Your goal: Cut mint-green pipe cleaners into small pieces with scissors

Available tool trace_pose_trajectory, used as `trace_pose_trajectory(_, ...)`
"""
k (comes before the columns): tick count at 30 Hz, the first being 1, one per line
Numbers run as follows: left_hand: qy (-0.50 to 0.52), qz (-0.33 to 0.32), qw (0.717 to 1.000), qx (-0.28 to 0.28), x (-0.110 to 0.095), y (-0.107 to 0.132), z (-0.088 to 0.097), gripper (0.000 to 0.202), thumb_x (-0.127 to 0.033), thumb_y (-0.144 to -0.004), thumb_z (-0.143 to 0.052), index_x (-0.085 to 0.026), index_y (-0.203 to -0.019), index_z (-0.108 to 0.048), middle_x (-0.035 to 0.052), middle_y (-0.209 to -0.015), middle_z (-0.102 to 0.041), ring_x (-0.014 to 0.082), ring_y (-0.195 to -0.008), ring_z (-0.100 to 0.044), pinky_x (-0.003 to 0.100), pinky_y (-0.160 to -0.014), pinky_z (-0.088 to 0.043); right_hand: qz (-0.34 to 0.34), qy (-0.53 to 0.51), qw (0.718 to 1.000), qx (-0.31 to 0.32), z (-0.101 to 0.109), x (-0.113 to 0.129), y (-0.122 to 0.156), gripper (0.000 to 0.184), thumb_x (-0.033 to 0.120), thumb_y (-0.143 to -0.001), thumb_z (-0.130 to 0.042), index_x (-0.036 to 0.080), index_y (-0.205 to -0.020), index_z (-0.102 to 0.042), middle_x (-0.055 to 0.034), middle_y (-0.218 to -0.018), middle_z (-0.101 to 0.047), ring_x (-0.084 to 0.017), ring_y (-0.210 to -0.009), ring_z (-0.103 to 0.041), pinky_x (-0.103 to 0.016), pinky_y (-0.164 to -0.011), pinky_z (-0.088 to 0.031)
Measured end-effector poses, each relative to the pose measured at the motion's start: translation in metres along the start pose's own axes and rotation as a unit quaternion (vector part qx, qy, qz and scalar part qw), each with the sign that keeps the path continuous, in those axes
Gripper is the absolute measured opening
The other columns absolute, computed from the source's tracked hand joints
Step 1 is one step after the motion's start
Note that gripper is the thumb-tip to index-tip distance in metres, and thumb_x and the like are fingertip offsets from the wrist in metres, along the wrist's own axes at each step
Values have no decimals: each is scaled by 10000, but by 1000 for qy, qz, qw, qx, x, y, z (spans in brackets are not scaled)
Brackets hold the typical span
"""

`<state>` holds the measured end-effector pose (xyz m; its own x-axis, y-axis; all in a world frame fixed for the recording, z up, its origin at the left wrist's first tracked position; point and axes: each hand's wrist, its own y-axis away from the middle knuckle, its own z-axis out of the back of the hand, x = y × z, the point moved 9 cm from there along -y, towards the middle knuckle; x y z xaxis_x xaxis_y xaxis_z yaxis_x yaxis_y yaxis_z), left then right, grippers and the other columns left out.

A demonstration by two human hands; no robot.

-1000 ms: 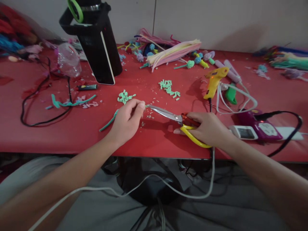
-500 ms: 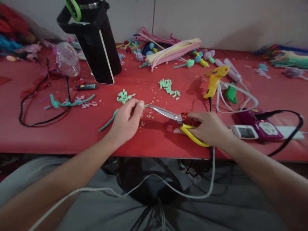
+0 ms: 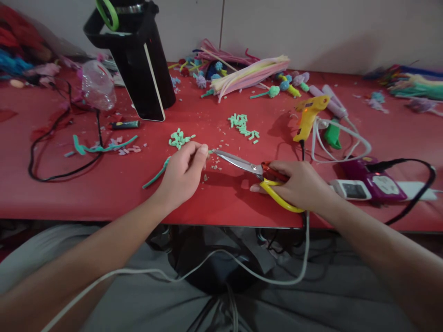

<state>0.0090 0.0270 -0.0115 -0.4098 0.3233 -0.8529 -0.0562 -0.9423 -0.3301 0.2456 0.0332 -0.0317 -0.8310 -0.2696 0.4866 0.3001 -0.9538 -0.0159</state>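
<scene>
My left hand (image 3: 183, 173) pinches a green pipe cleaner (image 3: 156, 175) between thumb and fingers; its long end trails down-left over the red table (image 3: 104, 193). My right hand (image 3: 299, 184) grips scissors (image 3: 242, 163) with yellow and red handles. The steel blades point left, and their tips meet the short green stub at my left fingertips. Two heaps of cut green bits (image 3: 179, 138) lie just beyond, the second heap (image 3: 242, 125) farther right.
A yellow glue gun (image 3: 307, 116) stands right of centre with its white cord. A purple device (image 3: 375, 182) and power strip lie at far right. A black container (image 3: 138, 60), a plastic bottle (image 3: 95, 85) and black cables sit at left. Bundled pipe cleaners (image 3: 249, 74) lie at the back.
</scene>
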Motion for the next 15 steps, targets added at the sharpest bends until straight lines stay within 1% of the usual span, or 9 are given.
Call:
trace_pose_trajectory(7, 0, 0, 1000, 5, 0, 0, -1, 363, -403, -1061, -509, -215, -750, -516, -20, -633, -511, 124, -583, -487, 288, -573, -421, -11, 5, 1000, 6, -1, -2, 0, 745, 950, -677, -592, 241, -595, -377, 31, -536, -358, -122, -547, -306, -301, -509, -239)
trace_pose_trajectory(15, 4, 9, 1000, 5, 2, 0, -1, 388, -455, -1051, -518, -221, -741, -512, -19, -624, -503, 127, -572, -477, 296, -559, -408, -14, -1, 1000, 3, 0, -3, -1, 751, 929, -672, -625, 236, -579, -353, 36, -529, -326, -121, -553, -293, -300, -507, -229)
